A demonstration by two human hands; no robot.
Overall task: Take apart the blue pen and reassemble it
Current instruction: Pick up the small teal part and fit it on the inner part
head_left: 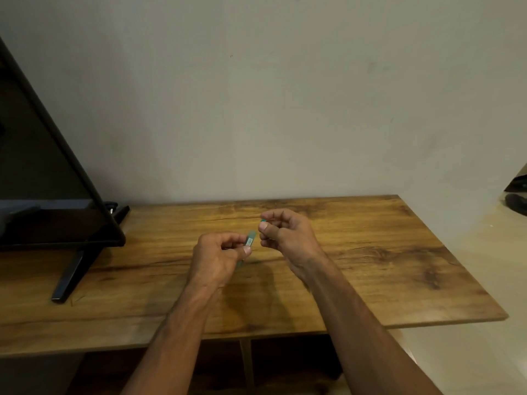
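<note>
No readable text anywhere; the pale label on the pen barrel, pinched in the left hand, was too blurred.

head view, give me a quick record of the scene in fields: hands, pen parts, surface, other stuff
left hand: left hand grips the pen barrel, a translucent blue tube with a label, tilted up toward the other hand
right hand: right hand pinches a small blue-green pen piece at its fingertips
pen state: the two parts are apart, a small gap between them, both held above the table
surface: wooden table against a plain wall
other: black monitor on its stand at the left
</note>
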